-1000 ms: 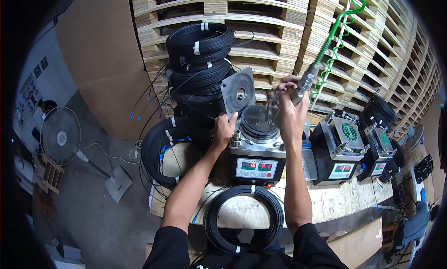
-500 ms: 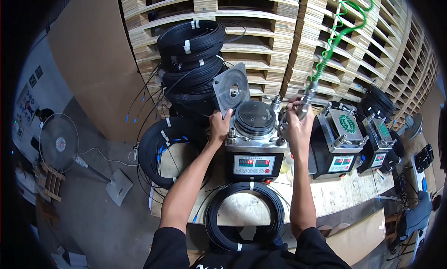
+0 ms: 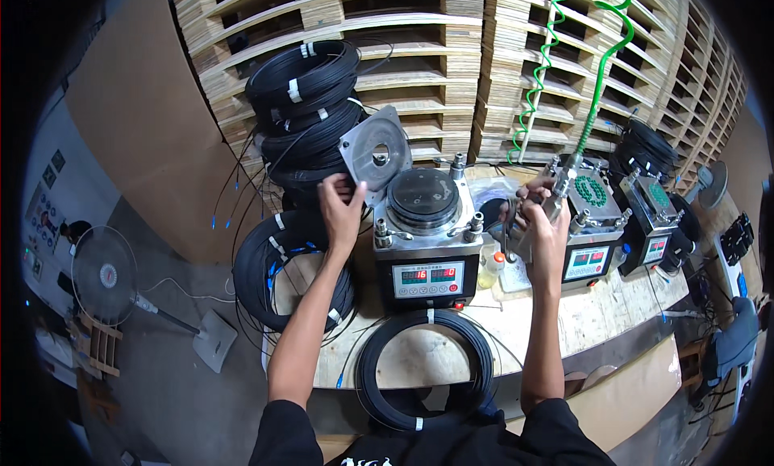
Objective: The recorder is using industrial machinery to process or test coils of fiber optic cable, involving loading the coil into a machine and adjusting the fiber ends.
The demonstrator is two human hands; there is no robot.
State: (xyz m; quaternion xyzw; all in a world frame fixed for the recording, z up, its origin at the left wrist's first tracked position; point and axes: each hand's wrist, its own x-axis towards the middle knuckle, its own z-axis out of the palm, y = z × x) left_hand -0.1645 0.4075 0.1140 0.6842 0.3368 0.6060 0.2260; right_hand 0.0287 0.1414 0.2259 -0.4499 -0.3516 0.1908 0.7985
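My right hand (image 3: 545, 228) is wrapped around a metal air blow gun (image 3: 559, 193) with a green coiled hose (image 3: 595, 115) running up from it. Its nozzle end is hard to make out. The gun is to the right of a polishing machine (image 3: 425, 248) with a lit red and green display. On that machine sits a dark round pad (image 3: 422, 193), uncovered. A square metal plate (image 3: 376, 147) with a central hole stands tilted behind the machine's left corner. Beside its lower left edge is my left hand (image 3: 343, 216), fingers apart, thumb at or close to the plate.
Black cable coils (image 3: 302, 87) are stacked behind left; another coil (image 3: 258, 264) lies left of the machine. A cable coil (image 3: 369, 369) overhangs the table's front edge. Two machines with green-dotted plates (image 3: 591, 190) stand right. A red-capped bottle (image 3: 490, 268) is between machines. Wooden pallets (image 3: 411, 79) rise behind.
My left hand has loosened from the plate's lower edge, its fingers spreading. My right hand has moved right and lower with the blow gun. The view has shifted slightly.
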